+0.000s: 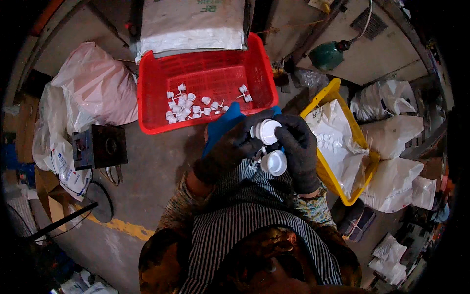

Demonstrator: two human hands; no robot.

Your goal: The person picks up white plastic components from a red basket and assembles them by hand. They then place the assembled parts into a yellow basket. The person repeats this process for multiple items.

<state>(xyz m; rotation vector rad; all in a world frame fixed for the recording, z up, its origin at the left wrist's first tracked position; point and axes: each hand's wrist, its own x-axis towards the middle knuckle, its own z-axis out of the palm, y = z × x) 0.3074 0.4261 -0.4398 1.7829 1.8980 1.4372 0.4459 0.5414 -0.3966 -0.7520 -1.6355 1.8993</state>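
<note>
Dark work gloves cover both my hands, which meet over my lap. My left hand [234, 143] is closed around a cluster of white plastic caps, joined by thin stems that show below its fingers. The upper white cap [269, 131] sits between my two hands, with the fingers of my right hand [299, 149] closed on its right edge. A lower white cap [274, 163] hangs with its hollow side up, next to my right palm. Just beyond my hands stands a red plastic basket [147, 105] with several stemmed white caps [185, 105] on its floor.
A white sack [193, 27] lies over the basket's far edge. On the right is a yellow crate [353, 113] with a white bag [338, 142] inside. Filled bags [100, 83] and a dark box-shaped object [102, 147] stand left. A green lamp [327, 56] hangs at the upper right.
</note>
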